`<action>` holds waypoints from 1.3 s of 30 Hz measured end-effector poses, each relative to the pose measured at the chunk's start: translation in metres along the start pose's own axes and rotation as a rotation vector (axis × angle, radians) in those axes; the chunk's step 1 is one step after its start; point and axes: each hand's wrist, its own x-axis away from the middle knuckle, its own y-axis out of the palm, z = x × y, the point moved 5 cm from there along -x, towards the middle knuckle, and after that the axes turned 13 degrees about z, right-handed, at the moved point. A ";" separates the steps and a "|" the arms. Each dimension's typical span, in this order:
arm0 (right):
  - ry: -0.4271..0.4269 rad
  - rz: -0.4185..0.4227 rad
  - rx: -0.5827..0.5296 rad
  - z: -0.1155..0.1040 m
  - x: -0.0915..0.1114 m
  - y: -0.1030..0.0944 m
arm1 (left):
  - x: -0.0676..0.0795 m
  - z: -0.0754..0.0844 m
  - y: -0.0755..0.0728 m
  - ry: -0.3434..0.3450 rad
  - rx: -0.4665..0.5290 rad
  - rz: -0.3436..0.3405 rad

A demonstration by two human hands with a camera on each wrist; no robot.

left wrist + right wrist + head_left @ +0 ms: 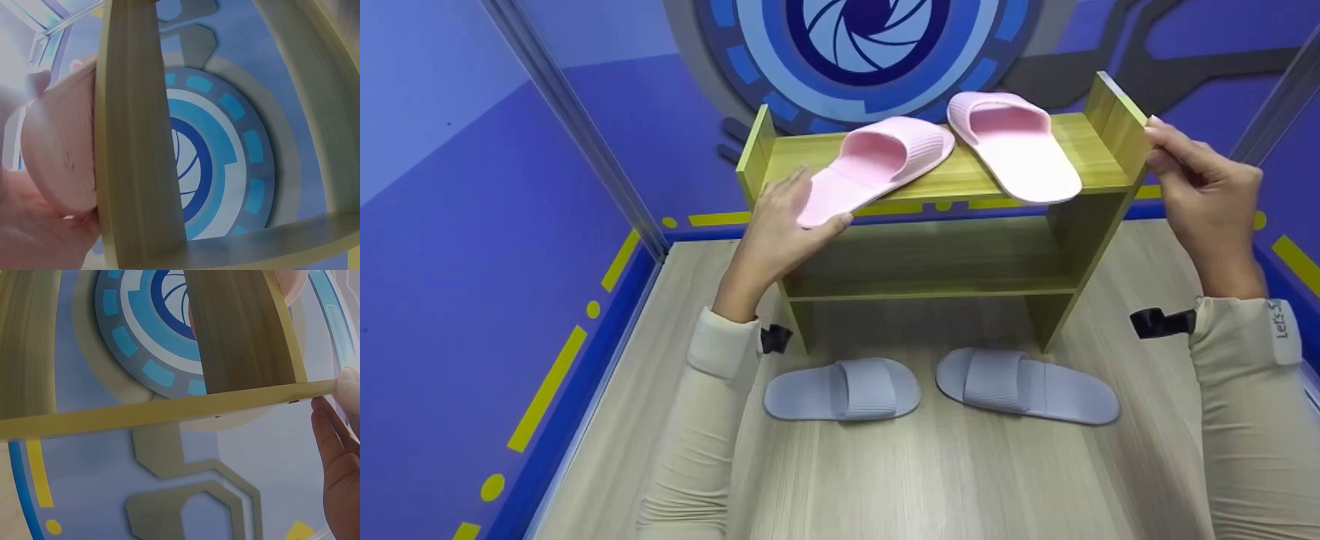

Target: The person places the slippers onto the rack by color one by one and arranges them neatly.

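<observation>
My left hand (778,232) holds the heel end of a pink slipper (900,150), its thumb on the near side and its fingers on the far side. That slipper lies aslant on the top board of a wooden shoe rack (937,292), its heel jutting past the front edge. In the left wrist view the slipper's sole (62,146) sits between the thumb and fingers. A second pink slipper (1009,146) rests to the right, heel over the front edge. My right hand (1215,187) pinches the upper edge of the rack's right side panel (225,405).
Two grey slippers lie on the floor before the rack, the left one (840,390) and the right one (1027,386) toe to toe. A blue wall (607,150) with a round printed emblem (870,37) stands close behind. Another wall panel (450,300) runs along the left.
</observation>
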 end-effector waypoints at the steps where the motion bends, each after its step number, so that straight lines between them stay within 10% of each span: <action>1: 0.004 0.001 -0.004 0.000 0.000 0.000 | 0.001 0.000 -0.001 0.006 0.010 -0.011; 12: 0.010 0.002 0.014 0.003 0.000 0.000 | 0.008 -0.001 -0.006 -0.004 0.051 -0.098; 39: 0.011 0.006 0.072 0.000 0.001 0.000 | 0.006 0.032 0.018 0.138 -0.145 0.089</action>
